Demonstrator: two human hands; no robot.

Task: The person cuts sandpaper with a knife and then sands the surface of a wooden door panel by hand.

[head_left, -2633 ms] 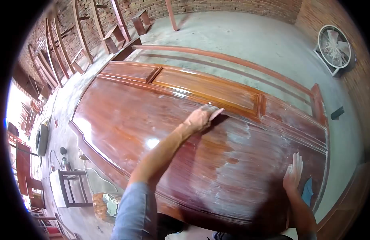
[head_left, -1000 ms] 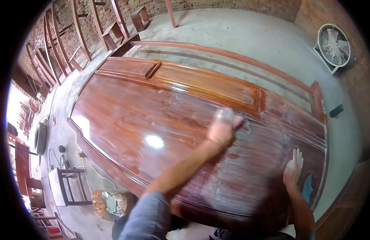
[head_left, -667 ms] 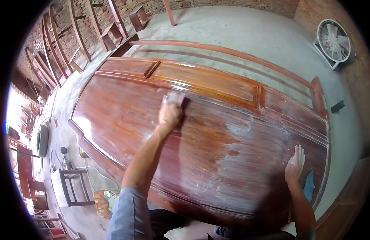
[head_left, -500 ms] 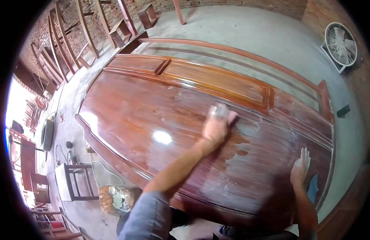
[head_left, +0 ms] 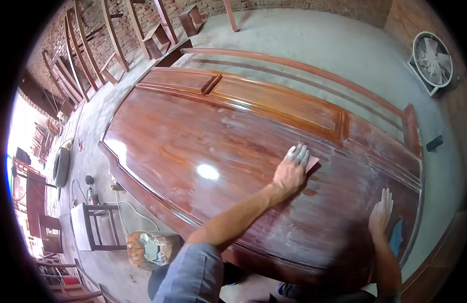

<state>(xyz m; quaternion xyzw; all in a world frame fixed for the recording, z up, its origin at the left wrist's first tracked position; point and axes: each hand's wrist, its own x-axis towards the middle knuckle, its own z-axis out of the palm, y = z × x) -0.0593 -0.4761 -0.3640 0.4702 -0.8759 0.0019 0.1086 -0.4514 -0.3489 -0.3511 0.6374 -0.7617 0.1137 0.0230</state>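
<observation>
My left hand [head_left: 291, 170] presses a pinkish piece of sandpaper [head_left: 313, 162] against a large, glossy red-brown wooden panel [head_left: 193, 131]. Its fingers lie together over the sheet, and their tips look whitened with dust. Further right, my right hand [head_left: 380, 209] rests flat on the same panel, fingers stretched out, holding nothing. Beside that wrist lies a blue piece of sheet material [head_left: 396, 238]. Pale smears and a few darker wet-looking patches mark the wood between the hands.
Behind the panel runs a long wooden rail [head_left: 294, 63]. A floor fan [head_left: 432, 58] stands at the far right. At left are a small stool [head_left: 99, 227], a wrapped bundle [head_left: 150, 250] and cables on the floor. Wooden parts lean against the brick wall.
My left hand has moved right and slightly toward me across the panel, and the sandpaper shows more clearly under it. My right hand has stayed nearly in place.
</observation>
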